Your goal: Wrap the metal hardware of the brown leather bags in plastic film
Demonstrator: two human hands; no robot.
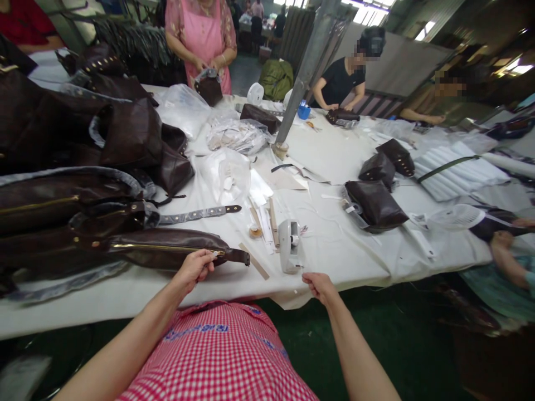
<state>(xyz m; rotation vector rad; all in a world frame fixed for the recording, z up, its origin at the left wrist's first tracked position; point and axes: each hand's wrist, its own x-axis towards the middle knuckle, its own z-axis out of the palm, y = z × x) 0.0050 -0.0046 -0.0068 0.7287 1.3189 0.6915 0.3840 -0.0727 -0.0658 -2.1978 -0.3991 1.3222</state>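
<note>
On the near left of the table lies a long dark brown leather bag (167,248) with a brass zipper along its top. My left hand (196,268) is closed in a pinch at the zipper's right end, on the zipper pull (217,254), which shows a small pale bit. A grey-white tape dispenser (291,250) stands at the table's front edge. Just right of its lower end, apart from it, my right hand (321,286) is closed in a pinch; whatever lies between those fingertips is too small to make out.
More brown bags (129,131) are heaped at the left, with plastic-wrapped straps. Cardboard strips (273,223), a tape roll (254,231) and plastic wrap (225,175) lie mid-table. A metal post (303,78) rises beyond. Brown pouches (374,203) and a white fan (455,216) are rightward. Several co-workers surround the table.
</note>
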